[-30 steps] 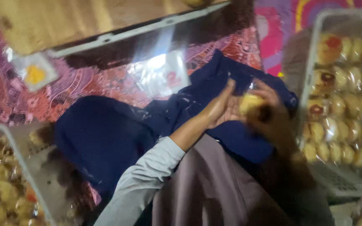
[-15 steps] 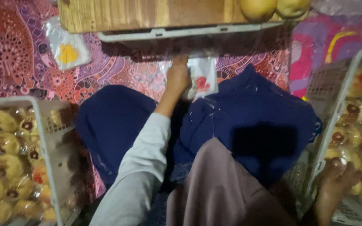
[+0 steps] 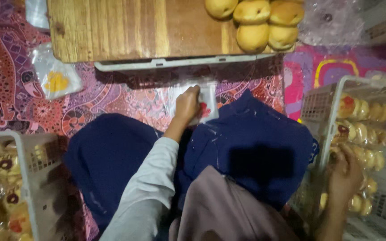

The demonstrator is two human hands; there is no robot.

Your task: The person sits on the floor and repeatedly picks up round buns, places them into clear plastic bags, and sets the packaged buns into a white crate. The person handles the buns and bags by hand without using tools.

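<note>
My left hand, in a grey sleeve, reaches forward past my dark blue lap and pinches a clear plastic bag with a red mark lying on the patterned mat. My right hand is low at the right, with its fingers spread on wrapped buns inside a white crate. It grips nothing that I can see. Several unwrapped golden buns sit on a wooden board just beyond the bag.
A second white crate holding wrapped buns stands at my left. Another clear bag with a yellow mark lies on the red patterned mat. Crumpled clear plastic lies at the top right.
My left hand left the bun at my lap and reached forward to the plastic bag. My right hand carried the bun down to the right crate and now rests there.
</note>
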